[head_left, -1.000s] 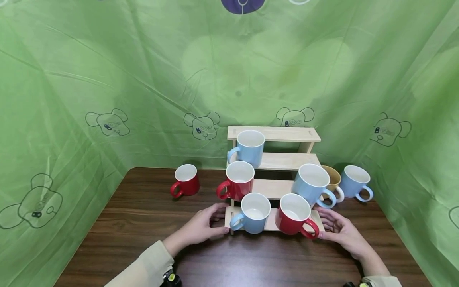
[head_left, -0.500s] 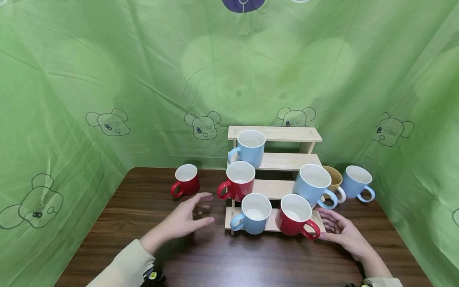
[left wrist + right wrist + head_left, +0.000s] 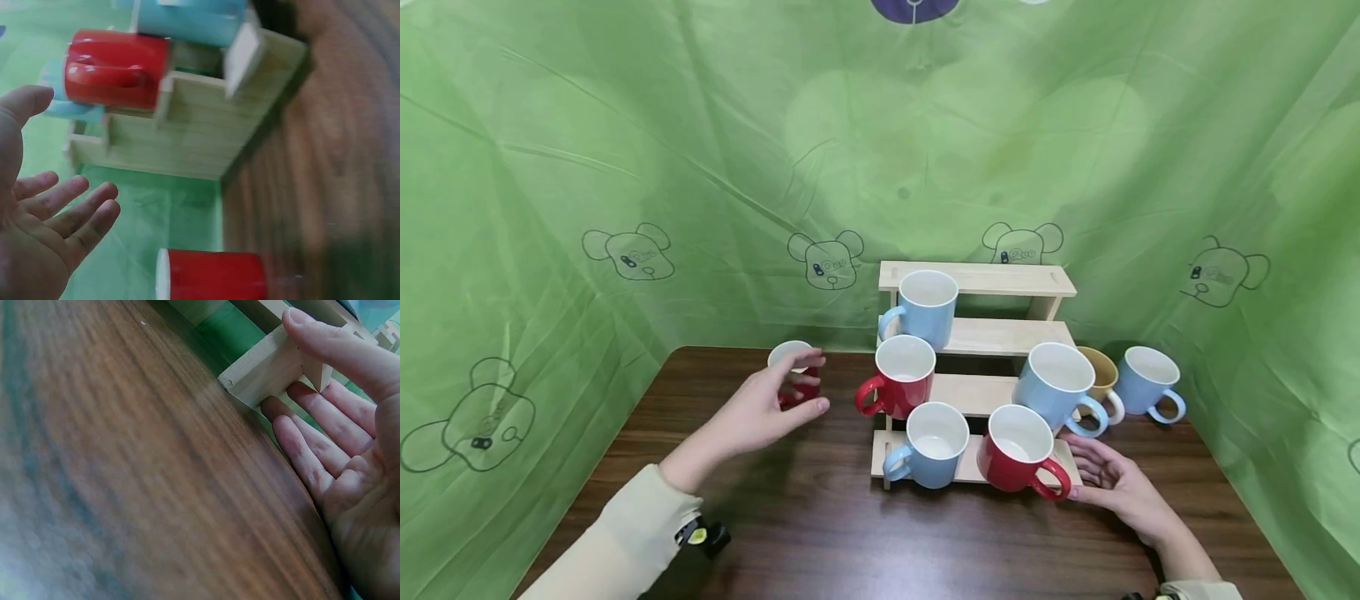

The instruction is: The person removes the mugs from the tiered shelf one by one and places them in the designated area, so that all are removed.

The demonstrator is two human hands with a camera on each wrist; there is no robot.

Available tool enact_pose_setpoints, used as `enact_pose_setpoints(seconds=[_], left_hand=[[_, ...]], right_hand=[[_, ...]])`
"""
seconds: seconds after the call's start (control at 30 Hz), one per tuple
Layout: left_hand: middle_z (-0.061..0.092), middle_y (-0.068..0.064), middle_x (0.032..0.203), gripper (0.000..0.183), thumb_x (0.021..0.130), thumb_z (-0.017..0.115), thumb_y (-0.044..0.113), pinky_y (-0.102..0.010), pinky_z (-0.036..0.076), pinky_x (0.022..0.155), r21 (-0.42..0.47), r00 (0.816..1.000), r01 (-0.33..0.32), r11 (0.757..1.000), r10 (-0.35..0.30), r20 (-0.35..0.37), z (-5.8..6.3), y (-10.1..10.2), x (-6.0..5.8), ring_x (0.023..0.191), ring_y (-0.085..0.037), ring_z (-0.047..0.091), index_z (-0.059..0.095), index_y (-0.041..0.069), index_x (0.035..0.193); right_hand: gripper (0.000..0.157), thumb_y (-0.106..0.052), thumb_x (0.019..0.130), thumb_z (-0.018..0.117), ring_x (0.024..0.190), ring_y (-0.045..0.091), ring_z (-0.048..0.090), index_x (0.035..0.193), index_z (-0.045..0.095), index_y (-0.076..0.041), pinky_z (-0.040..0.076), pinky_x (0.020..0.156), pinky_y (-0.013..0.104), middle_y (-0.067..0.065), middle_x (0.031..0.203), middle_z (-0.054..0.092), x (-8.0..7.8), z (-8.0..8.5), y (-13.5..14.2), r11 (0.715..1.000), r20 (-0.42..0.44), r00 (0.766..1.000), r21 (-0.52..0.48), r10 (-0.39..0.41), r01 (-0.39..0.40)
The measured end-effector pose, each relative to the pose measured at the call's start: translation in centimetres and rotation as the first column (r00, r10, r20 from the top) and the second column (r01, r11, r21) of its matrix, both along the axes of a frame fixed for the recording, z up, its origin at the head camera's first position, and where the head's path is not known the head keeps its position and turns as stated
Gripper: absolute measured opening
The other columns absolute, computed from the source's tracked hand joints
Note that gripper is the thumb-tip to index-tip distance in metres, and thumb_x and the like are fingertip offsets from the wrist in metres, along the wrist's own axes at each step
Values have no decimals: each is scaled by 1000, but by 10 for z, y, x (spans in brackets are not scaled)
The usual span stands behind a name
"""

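Observation:
My left hand (image 3: 752, 415), fingers spread and slightly bent, is in front of a red mug (image 3: 808, 388) on the table and partly covers it. The left wrist view shows that hand (image 3: 53, 231) holding nothing, apart from the red mug (image 3: 215, 275). At the right end of a stepped wooden rack (image 3: 1000, 336), my right hand (image 3: 1123, 490) holds the lowest shelf, thumb at its front corner and fingers behind its end. This shelf bears a light blue mug (image 3: 936, 450) and a red mug (image 3: 1011, 457).
Higher on the rack stand a red mug (image 3: 906, 383) and light blue mugs (image 3: 928, 312) (image 3: 1048, 387). Right of it, a yellow mug (image 3: 1099, 367) and a blue mug (image 3: 1142, 383) stand on the table. A green curtain (image 3: 722, 167) hangs behind the dark wooden table (image 3: 850, 542).
My left hand has let go of the rack's left end and moved left and away from me to the red mug. My right hand stays at the rack's right end.

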State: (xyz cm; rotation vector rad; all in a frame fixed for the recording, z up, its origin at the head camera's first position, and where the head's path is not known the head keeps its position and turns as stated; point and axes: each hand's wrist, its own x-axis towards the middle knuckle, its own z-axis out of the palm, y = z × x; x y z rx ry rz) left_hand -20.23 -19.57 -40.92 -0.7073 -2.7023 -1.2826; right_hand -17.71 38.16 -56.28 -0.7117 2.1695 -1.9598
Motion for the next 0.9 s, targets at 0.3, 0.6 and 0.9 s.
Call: enact_pose_setpoints(seconds=[0.3,0.6,0.9], left_hand=[[62,-2,154,72,100,83,30,-49,57,107,77,998,-30,997,34,-47,33,6,-18,131,-24,69,47,16,161],[59,2,157,74,100,83,36,-52,53,111,88,996,-59,994,65,-60,49,19,-37,137,-24,64,45,20,162],[55,0,161,82,97,84,40,-51,54,110,43,999,-14,999,15,-35,65,46,-46,140,-28,62,42,17,163]], right_hand=[[67,17,97,69,126,9,69,156,38,16,56,102,21,-9,145,68,1,-1,1,998,37,998,41,-42,41],[68,16,96,71,124,10,70,155,39,17,57,101,22,-9,143,68,1,3,-1,998,43,998,42,-50,48],[67,16,96,71,124,9,70,156,39,16,57,101,22,-9,144,68,-1,-2,1,998,40,998,47,-53,51]])
